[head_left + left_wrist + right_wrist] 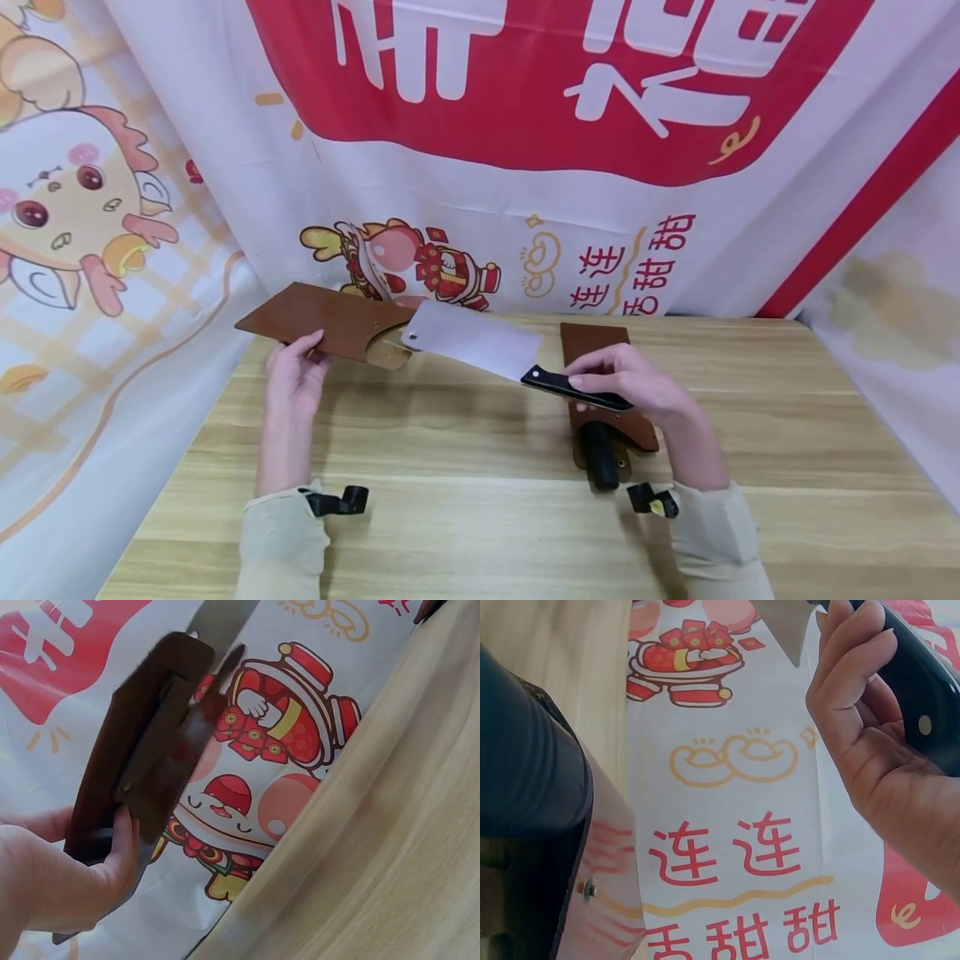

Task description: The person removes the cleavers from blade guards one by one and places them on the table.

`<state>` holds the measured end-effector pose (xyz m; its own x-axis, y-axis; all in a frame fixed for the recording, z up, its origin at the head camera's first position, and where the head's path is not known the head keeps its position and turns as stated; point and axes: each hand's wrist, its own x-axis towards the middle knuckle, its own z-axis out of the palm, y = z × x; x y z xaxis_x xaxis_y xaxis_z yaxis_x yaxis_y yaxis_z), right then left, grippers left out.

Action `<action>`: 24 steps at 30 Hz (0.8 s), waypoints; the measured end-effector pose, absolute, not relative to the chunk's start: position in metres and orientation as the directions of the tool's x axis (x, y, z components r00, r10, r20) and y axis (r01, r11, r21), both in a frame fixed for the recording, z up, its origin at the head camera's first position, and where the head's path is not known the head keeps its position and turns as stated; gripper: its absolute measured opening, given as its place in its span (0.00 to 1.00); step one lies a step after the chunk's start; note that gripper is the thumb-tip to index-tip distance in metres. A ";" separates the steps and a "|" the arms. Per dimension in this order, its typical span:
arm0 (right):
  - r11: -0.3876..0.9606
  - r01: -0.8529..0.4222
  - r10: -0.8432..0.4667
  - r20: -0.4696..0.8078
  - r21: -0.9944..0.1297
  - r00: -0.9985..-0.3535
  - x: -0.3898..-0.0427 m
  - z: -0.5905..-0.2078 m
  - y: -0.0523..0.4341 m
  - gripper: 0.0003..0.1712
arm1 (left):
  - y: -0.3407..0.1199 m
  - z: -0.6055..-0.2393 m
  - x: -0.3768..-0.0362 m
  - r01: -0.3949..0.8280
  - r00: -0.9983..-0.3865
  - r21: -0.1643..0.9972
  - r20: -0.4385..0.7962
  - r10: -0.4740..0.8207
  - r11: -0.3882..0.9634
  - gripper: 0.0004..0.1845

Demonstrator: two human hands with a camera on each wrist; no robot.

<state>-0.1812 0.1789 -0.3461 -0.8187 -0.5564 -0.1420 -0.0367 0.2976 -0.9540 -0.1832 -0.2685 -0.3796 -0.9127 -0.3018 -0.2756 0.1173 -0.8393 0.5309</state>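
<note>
My right hand is curled around the black riveted handle of the cleaver, a broad, plain grey rectangular blade with no readable marking, held above the wooden table with its tip at the mouth of the brown sheath. My left hand grips that flat leather sheath, lifted off the table, just left of the blade. Beneath my right hand a second sheath holds a black-handled knife; behind the cleaver the banner reads 连连甜甜.

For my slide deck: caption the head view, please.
Right hand holds cleaver at sheath gripped by left hand.
</note>
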 end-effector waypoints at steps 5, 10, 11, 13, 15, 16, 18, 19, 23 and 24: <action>0.241 0.032 -0.505 -0.153 -0.970 -0.849 -0.181 -0.345 0.180 0.17 | -0.270 -0.378 -0.180 0.097 -0.912 0.563 -0.280 -0.300 -0.820 0.12; 0.187 0.120 -0.445 -0.193 -0.975 -0.875 -0.181 -0.346 0.175 0.19 | -0.269 -0.376 -0.180 0.065 -0.913 0.592 -0.290 -0.287 -0.804 0.10; 0.175 0.138 -0.429 -0.202 -0.975 -0.880 -0.181 -0.346 0.174 0.19 | -0.269 -0.376 -0.180 0.054 -0.915 0.593 -0.293 -0.278 -0.803 0.10; 0.151 0.172 -0.401 -0.219 -0.973 -0.890 -0.181 -0.347 0.172 0.19 | -0.267 -0.376 -0.179 0.029 -0.920 0.612 -0.293 -0.260 -0.790 0.11; 0.119 0.198 -0.381 -0.229 -0.973 -0.896 -0.181 -0.348 0.170 0.19 | -0.265 -0.375 -0.179 0.000 -0.926 0.643 -0.289 -0.242 -0.766 0.12; 0.103 0.210 -0.370 -0.233 -0.972 -0.899 -0.182 -0.349 0.169 0.19 | -0.264 -0.375 -0.179 -0.010 -0.928 0.658 -0.287 -0.238 -0.753 0.12; 0.066 0.230 -0.350 -0.238 -0.971 -0.906 -0.182 -0.350 0.167 0.17 | -0.262 -0.375 -0.179 -0.030 -0.931 0.692 -0.282 -0.232 -0.721 0.13; 0.044 0.241 -0.338 -0.241 -0.970 -0.910 -0.182 -0.351 0.166 0.16 | -0.260 -0.375 -0.180 -0.039 -0.933 0.713 -0.277 -0.229 -0.701 0.13; -0.031 0.260 -0.320 -0.237 -0.965 -0.917 -0.183 -0.354 0.160 0.14 | -0.256 -0.376 -0.182 -0.085 -0.936 0.753 -0.285 -0.206 -0.653 0.13; -0.044 0.262 -0.318 -0.235 -0.964 -0.919 -0.183 -0.355 0.158 0.15 | -0.255 -0.376 -0.182 -0.101 -0.937 0.759 -0.289 -0.194 -0.643 0.13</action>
<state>-0.1829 0.1584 -0.3552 -0.9187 -0.3178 -0.2347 0.2615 -0.0441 -0.9642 -0.1822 -0.2545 -0.3756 -0.9374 -0.1935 -0.2894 -0.1015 -0.6432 0.7589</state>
